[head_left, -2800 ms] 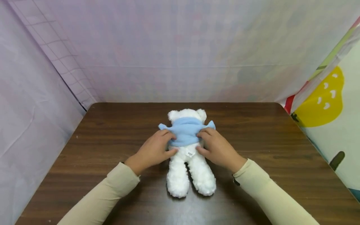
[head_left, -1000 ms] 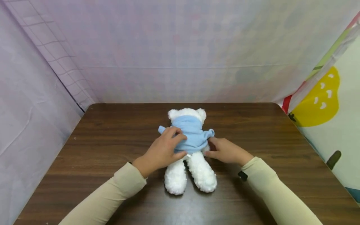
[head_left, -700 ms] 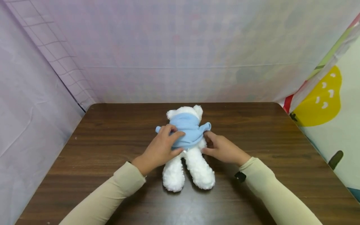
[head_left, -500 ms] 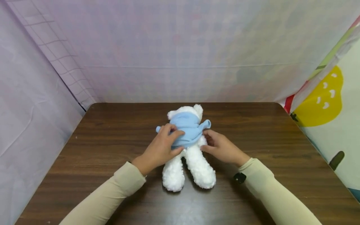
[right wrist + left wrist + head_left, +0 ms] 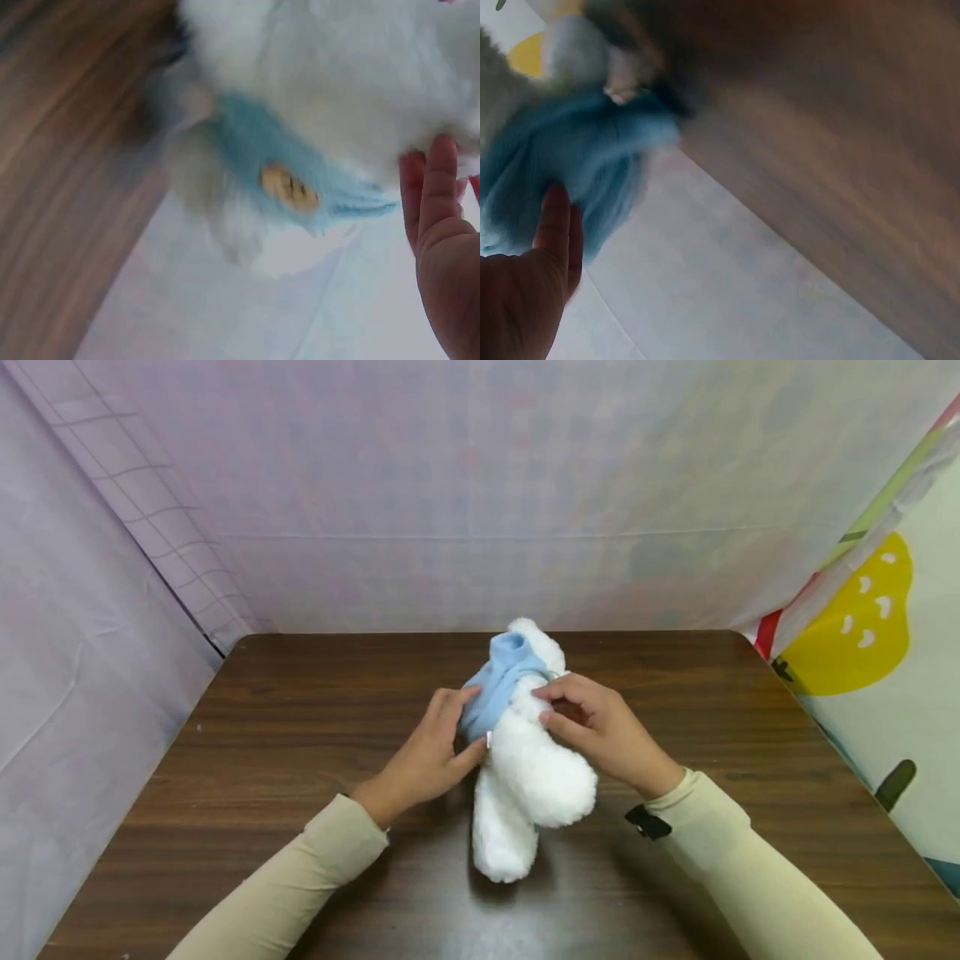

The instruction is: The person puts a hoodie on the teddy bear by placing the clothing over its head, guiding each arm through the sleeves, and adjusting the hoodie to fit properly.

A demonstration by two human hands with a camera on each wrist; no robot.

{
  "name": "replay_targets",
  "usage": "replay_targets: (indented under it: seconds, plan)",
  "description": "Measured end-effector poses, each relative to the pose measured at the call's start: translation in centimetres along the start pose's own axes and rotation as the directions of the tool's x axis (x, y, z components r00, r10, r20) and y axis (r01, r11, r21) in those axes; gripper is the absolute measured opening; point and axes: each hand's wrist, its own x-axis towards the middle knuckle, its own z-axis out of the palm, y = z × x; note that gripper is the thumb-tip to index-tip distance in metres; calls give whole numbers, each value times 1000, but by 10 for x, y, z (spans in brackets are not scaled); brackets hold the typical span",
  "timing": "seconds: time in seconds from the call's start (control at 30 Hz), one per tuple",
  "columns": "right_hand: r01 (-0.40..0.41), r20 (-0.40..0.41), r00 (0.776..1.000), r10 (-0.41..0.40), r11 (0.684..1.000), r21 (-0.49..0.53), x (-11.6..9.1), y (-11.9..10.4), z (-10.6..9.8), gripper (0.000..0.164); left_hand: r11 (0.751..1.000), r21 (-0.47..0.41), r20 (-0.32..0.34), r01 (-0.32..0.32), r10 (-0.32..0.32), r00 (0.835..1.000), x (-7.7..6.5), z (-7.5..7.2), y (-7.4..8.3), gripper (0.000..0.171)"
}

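Observation:
A white plush teddy bear (image 5: pixel 525 760) in a light blue shirt (image 5: pixel 491 689) is turned on its side at the middle of the table, its head at the far end. One leg hangs over the other. My left hand (image 5: pixel 431 756) presses against the back of the shirt, thumb near a small white tag (image 5: pixel 489 740). In the left wrist view, its extended fingers (image 5: pixel 553 225) touch the blue cloth. On the other side, my right hand (image 5: pixel 600 727) holds the bear's furry belly between curved fingers and thumb. The right wrist view shows a tan patch (image 5: pixel 289 186) on the shirt front.
The dark wooden table (image 5: pixel 300 710) extends around the bear on all sides. A pale patterned curtain (image 5: pixel 480 510) hangs along its back edge, with a white curtain (image 5: pixel 90 693) at the left. A printed cloth with a yellow shape (image 5: pixel 855 627) hangs at the right.
The teddy bear has rolled from lying face down onto its side, belly toward the right hand. My right hand has moved up with it; my left has slid from atop the shirt to its left side.

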Motion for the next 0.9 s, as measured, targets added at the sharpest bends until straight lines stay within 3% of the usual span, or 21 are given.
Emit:
replay_targets:
  seconds: [0.1,0.2,0.27,0.37,0.43,0.47,0.53,0.6,0.67,0.77,0.83,0.9]
  plan:
    - [66,35,997,-65,997,-26,4,-3,2,27,1000,-1,90,21,-21,996,-2,6,0,66]
    - [64,100,993,-55,994,-91,5,-1,8,25,996,47,164,79,-86,983,-3,6,-1,65]
    - [51,142,989,-35,993,-106,4,0,13,25,991,87,128,105,-115,985,-3,2,-3,56]
    - [48,202,979,-35,997,-56,4,1,20,27,993,72,-60,96,-92,994,-1,-9,-6,31]
    - [68,235,970,-66,998,1,4,1,26,25,999,9,-179,51,-49,983,2,-17,-6,18]
    - [85,245,966,-87,996,20,4,1,28,24,1000,-13,-203,28,-30,979,4,-21,-5,14]
    - [114,236,964,-121,993,42,4,3,30,23,999,-37,-168,-5,-2,986,6,-27,-4,13]
    - [119,179,976,-120,993,16,3,5,30,22,1000,-27,-74,8,-10,997,5,-31,-5,18]
    - [79,85,994,-73,994,-73,1,9,27,21,998,3,17,55,-55,998,2,-34,-6,23]
    - [-85,-2,996,86,978,-190,-2,17,23,20,990,12,79,140,-140,987,-4,-37,-10,31]
    - [-206,27,976,217,955,-215,-3,23,22,22,984,7,103,178,-177,979,-9,-37,-14,37]
    - [-303,117,938,327,935,-187,-5,27,22,24,982,2,122,189,-188,975,-12,-37,-16,43]
